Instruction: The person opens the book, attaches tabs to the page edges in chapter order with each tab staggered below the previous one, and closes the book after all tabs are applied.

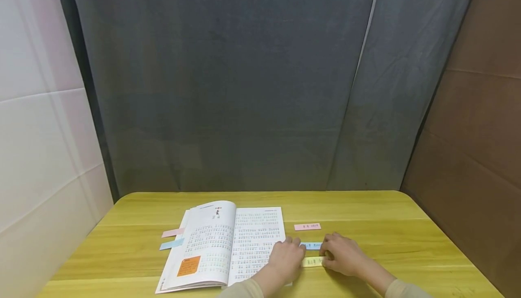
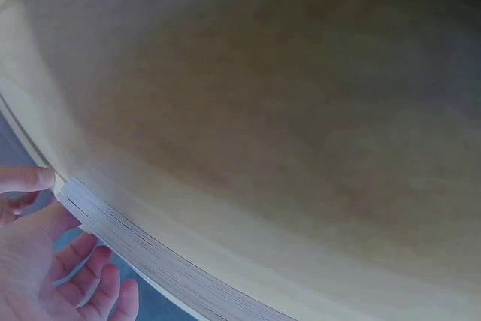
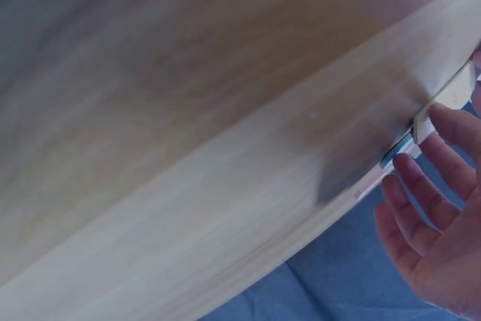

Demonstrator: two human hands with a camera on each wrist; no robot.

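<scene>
Both hands lie low at the near edge of the yellow desk [image 1: 366, 207]: the left hand [image 1: 286, 258] rests with relaxed fingers on the right-hand page of the open book [image 1: 221, 243], its fingertips at the page edge, while the right hand [image 1: 343, 255] lies just beside it with loosely bent fingers touching the yellow paper strip [image 1: 312, 262]. Between the two hands, a little farther back, lies a blue strip [image 1: 311, 245], and a pink strip [image 1: 307, 226] sits beyond that; left of the book lie another pink strip [image 1: 172, 232] and another blue strip [image 1: 172, 243].
</scene>
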